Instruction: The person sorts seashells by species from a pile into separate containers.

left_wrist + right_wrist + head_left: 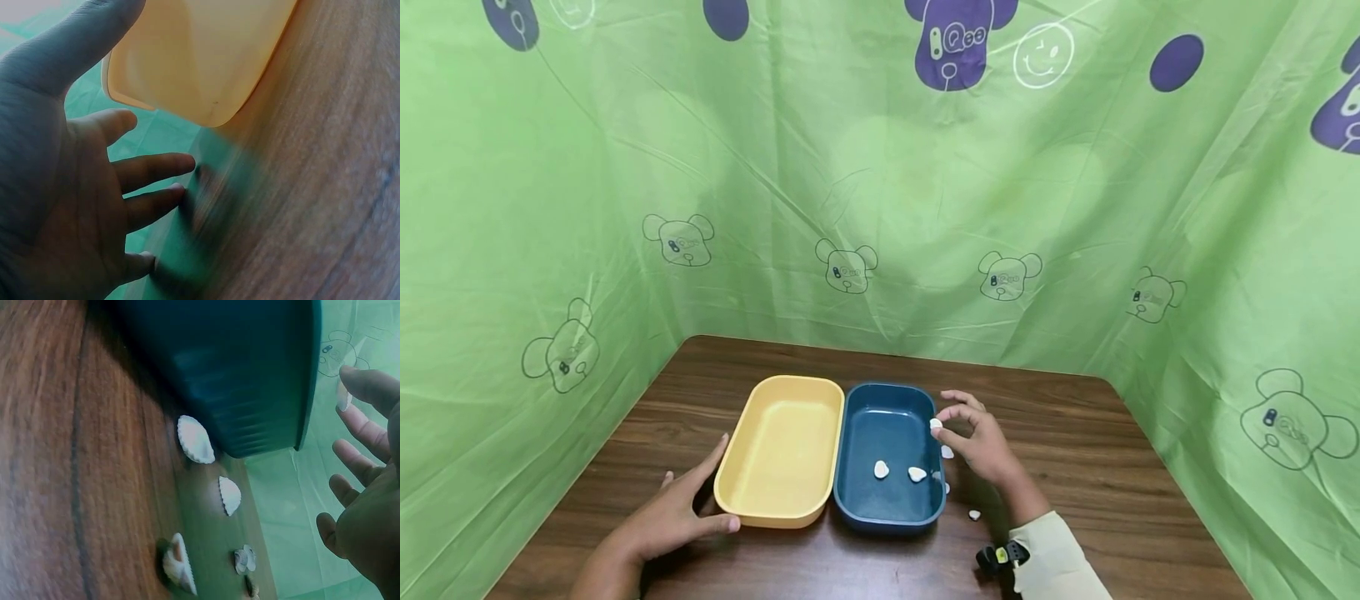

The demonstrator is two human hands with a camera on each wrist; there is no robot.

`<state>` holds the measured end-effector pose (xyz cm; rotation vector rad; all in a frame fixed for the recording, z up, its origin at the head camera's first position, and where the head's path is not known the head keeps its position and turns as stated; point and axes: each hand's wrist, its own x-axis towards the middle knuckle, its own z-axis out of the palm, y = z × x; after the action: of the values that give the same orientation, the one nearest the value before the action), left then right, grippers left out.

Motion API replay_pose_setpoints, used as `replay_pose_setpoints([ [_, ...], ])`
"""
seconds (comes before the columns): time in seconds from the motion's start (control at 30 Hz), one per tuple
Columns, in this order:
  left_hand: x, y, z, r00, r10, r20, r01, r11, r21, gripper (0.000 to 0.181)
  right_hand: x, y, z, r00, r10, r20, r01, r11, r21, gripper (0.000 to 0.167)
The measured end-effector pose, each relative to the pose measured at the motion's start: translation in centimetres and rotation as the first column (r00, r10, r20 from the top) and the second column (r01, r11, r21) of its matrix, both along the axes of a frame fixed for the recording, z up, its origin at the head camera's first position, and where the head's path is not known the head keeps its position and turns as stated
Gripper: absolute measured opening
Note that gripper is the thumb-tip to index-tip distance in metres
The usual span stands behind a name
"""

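Observation:
My right hand (pixel 988 446) pinches a small white seashell (pixel 936 424) between thumb and index finger at the right rim of the blue tray (pixel 887 510). In the right wrist view this seashell (pixel 343 397) shows edge-on at the fingertips. Two white shells (pixel 881 470) (pixel 917 474) lie inside the blue tray. My left hand (pixel 670 512) is spread at the near left corner of the yellow tray (pixel 778 450), thumb by its front and fingers along its left side. The left wrist view shows those fingers (pixel 156 172) fairly straight and apart.
On the brown wooden table (pixel 1037 392), several loose shells lie right of the blue tray, among them a ribbed shell (pixel 195 439) close to its wall. The trays stand side by side. Green printed cloth (pixel 925 192) hangs around the table. A black band (pixel 1002 556) circles my right wrist.

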<state>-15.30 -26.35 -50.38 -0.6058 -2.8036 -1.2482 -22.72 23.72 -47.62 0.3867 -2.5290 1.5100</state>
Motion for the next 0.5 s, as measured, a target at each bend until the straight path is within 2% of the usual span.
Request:
replay_pose_setpoints([
  [0.3, 0.01, -0.01, -0.11, 1.000, -0.003, -0.006, 0.003, 1.000, 0.007, 0.122, 0.18, -0.75, 0.18, 1.000, -0.004, 0.029, 0.004, 1.000, 0.004, 0.011],
  [0.5, 0.03, 0.01, -0.04, 1.000, -0.003, -0.002, 0.003, 1.000, 0.011, 0.122, 0.07, -0.98, 0.11, 1.000, 0.010, 0.021, -0.010, 1.000, 0.009, 0.012],
])
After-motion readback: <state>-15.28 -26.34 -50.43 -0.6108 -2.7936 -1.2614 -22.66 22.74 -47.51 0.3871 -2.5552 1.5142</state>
